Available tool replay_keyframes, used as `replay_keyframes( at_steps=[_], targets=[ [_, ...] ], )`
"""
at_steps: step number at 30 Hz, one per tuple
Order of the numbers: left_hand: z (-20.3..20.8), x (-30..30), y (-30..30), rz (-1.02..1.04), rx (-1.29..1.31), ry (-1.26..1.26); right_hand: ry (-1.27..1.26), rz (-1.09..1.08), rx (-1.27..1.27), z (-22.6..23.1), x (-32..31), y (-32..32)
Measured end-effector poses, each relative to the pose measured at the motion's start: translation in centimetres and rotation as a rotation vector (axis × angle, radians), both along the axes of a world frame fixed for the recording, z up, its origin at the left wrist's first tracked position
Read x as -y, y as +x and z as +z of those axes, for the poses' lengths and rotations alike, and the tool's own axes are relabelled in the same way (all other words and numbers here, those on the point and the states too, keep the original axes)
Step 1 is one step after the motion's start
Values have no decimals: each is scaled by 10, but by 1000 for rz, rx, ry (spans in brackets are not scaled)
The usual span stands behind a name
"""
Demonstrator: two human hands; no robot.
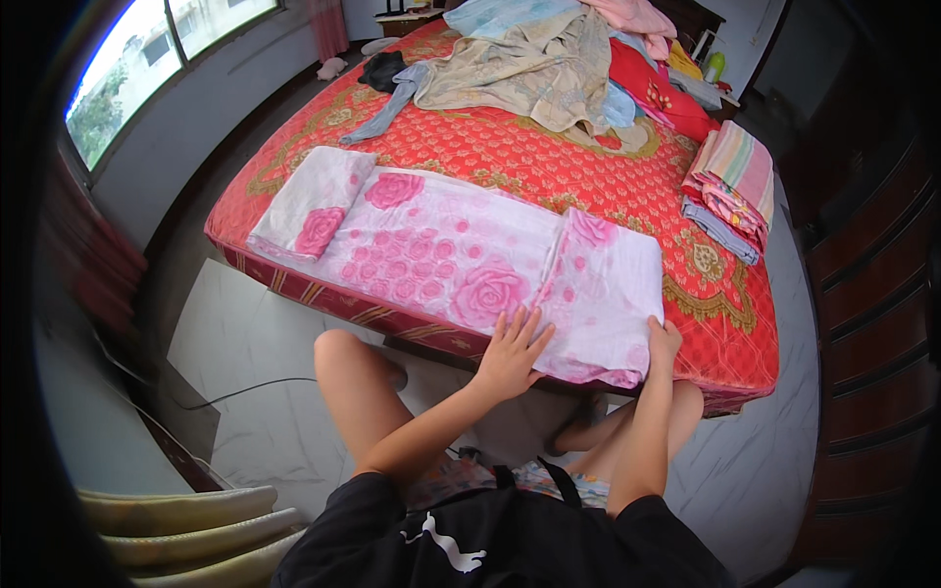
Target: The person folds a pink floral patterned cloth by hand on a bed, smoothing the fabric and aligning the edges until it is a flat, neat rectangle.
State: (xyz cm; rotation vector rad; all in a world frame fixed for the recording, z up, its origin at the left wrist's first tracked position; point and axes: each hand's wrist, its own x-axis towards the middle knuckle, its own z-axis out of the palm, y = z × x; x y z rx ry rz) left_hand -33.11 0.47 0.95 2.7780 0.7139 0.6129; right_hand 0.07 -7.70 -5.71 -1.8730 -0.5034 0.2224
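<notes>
A white bed sheet [446, 235] with pink roses lies in a long folded strip along the near edge of the bed. Its left end [312, 201] is doubled over inward, and its right end [613, 294] also lies folded back over the strip. With fingers spread, my left hand [513, 355] rests flat on the cloth near the front edge, beside the right fold. At the right front corner my right hand [664, 347] closes on the sheet's side edge; its fingertips are partly hidden.
The bed [461, 147] has a red and gold patterned cover. Folded fabrics [730, 186] are stacked at its right side. A loose heap of blankets and clothes [534, 64] covers the far end. A black cable [245, 392] crosses the tiled floor, and yellowish padded rolls [191, 534] stand at lower left.
</notes>
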Motion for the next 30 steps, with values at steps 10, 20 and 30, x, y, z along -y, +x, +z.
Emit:
replay_keyframes(
  at_steps=[10,20,30],
  targets=[
    [-13,52,45,14,261,-201,480,88,-391,132,22,-47],
    [-38,38,4,398,1450,-1795,128,1063,138,142,-127,-232],
    [-38,33,-9,267,1266,-1894,-6,324,504,43,-54,-209]
  ],
)
